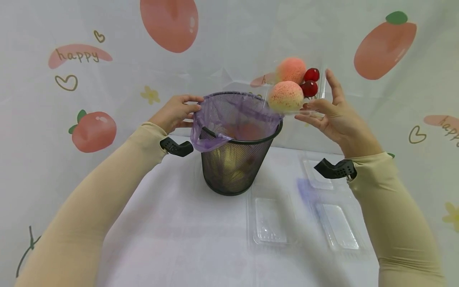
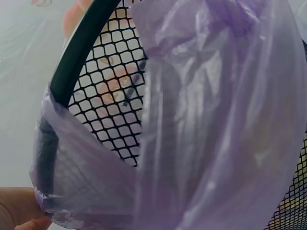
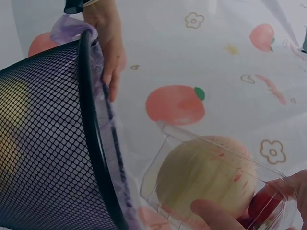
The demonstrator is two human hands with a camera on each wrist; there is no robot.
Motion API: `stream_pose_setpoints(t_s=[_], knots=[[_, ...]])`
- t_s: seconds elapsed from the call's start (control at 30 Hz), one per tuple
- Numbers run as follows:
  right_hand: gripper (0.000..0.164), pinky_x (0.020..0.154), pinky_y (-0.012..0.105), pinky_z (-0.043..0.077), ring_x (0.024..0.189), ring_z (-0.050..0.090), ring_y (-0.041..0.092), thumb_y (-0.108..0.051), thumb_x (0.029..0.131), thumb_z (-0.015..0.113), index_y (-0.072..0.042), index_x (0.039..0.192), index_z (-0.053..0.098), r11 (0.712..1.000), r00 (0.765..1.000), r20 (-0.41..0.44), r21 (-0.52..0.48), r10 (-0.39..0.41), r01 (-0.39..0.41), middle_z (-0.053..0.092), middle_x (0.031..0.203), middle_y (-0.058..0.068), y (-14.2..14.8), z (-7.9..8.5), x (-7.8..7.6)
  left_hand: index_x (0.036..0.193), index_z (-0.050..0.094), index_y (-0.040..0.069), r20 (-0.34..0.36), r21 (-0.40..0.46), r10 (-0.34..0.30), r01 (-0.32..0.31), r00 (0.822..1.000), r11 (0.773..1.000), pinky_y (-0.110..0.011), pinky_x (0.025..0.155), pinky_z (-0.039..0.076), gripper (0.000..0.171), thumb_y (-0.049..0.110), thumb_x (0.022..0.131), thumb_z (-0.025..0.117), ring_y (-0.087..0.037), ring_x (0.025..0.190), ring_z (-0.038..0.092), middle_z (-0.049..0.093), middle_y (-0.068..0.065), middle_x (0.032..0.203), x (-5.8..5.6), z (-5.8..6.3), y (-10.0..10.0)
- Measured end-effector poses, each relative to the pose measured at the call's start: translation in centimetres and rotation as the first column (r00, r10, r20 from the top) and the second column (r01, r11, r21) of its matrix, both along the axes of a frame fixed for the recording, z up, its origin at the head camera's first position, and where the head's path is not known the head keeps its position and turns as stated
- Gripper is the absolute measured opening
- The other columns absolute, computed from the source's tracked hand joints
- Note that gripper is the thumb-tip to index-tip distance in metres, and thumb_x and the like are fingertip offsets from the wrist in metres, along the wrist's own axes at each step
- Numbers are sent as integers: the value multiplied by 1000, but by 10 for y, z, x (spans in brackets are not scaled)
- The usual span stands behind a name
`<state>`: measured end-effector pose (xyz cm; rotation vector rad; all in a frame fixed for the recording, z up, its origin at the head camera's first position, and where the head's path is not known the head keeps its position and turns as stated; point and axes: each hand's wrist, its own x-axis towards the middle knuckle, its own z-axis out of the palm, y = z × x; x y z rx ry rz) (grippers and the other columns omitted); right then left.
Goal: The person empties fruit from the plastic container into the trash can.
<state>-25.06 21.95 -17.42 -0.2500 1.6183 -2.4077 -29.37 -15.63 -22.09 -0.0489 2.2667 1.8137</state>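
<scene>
At the left side of a black wire mesh bin [image 1: 215, 169], my left hand [image 1: 177, 112] grips the rim, which a thin purple plastic bag [image 1: 199, 140] lines and folds over. My right hand [image 1: 338, 119] holds up a clear plastic box [image 1: 323, 85] beyond the bin's right rim. Two peaches [image 1: 286, 97] and two red cherries [image 1: 311, 74] sit inside that box. In the right wrist view, a thumb and fingers clasp the box's side, with a pale peach [image 3: 206, 172] showing through. Yellow and reddish things in the bin show blurred through the mesh.
Several clear plastic trays lie on the white tabletop [image 1: 186, 247] right of the bin, among them a near tray [image 1: 270, 221] and a right tray [image 1: 338, 227]. A bluish-purple patch [image 1: 306, 191] lies between them. Behind hangs a white fruit-print sheet [image 1: 229, 48].
</scene>
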Motion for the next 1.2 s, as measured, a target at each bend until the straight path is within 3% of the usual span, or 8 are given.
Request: stream_pose_setpoints(t_s=[0.33, 0.47, 0.53, 0.63, 0.7, 0.77, 0.93, 1.2], knots=[[87, 87, 40, 55, 137, 26, 40, 11, 93, 52, -60, 140, 33, 996, 1000, -26, 89, -13, 15, -11, 159, 0, -17, 2, -2, 143, 46, 18, -7, -4, 1, -1, 1000, 1000, -38, 98, 49, 41, 18, 102, 48, -20, 107, 52, 48, 3, 116, 0, -1, 0], [89, 84, 39, 56, 111, 46, 29, 11, 91, 54, -58, 142, 31, 991, 998, -64, 129, -22, 30, -6, 157, -1, -22, 2, -3, 142, 47, 20, -4, -8, 10, -10, 1000, 1000, -37, 98, 49, 40, 19, 102, 48, -20, 109, 52, 47, 4, 117, -1, -2, 0], [90, 82, 38, 57, 91, 52, 22, 13, 91, 53, -57, 143, 31, 988, 996, -87, 146, -28, 40, 12, 151, 3, -25, 2, -3, 142, 48, 20, -2, -9, 13, -13, 1000, 1000, -38, 98, 49, 39, 19, 102, 49, -20, 109, 52, 47, 4, 118, -1, -2, 0], [92, 79, 38, 58, 73, 52, 19, 16, 90, 52, -56, 144, 31, 985, 993, -111, 162, -34, 52, 48, 119, 8, -29, 1, -4, 142, 47, 20, -4, -10, 7, -7, 1000, 1000, -38, 99, 48, 40, 19, 102, 48, -19, 109, 52, 46, 3, 120, 0, -1, 0], [92, 77, 38, 59, 74, 58, 19, 17, 89, 52, -55, 143, 32, 985, 992, -118, 161, -35, 54, 57, 91, 9, -31, 1, -5, 142, 47, 19, -7, -12, 2, -2, 1000, 1000, -39, 100, 48, 40, 19, 102, 48, -19, 108, 52, 46, 3, 121, 1, -1, 0], [92, 76, 38, 59, 80, 64, 20, 17, 88, 52, -54, 144, 33, 985, 991, -129, 166, -30, 52, 62, 80, 10, -33, 1, -5, 142, 47, 19, -10, -16, 1, -1, 1000, 1000, -39, 100, 48, 40, 18, 102, 48, -18, 107, 53, 46, 2, 121, 1, 0, 0], [92, 76, 37, 59, 92, 68, 19, 17, 88, 53, -52, 145, 32, 980, 986, -163, 191, -15, 47, 67, 92, 11, -36, 0, -5, 142, 48, 19, -13, -21, 0, 0, 1000, 1000, -38, 100, 48, 40, 19, 102, 49, -16, 104, 53, 46, 3, 119, 3, 1, 1], [90, 73, 35, 60, 87, 70, 16, 14, 89, 57, -48, 148, 29, 978, 979, -204, 205, 0, 43, 72, 90, 9, -38, -3, -7, 142, 47, 17, -18, -5, -8, 8, 1000, 1000, -39, 99, 48, 40, 18, 102, 48, -16, 100, 53, 47, 2, 116, 1, 0, 0]])
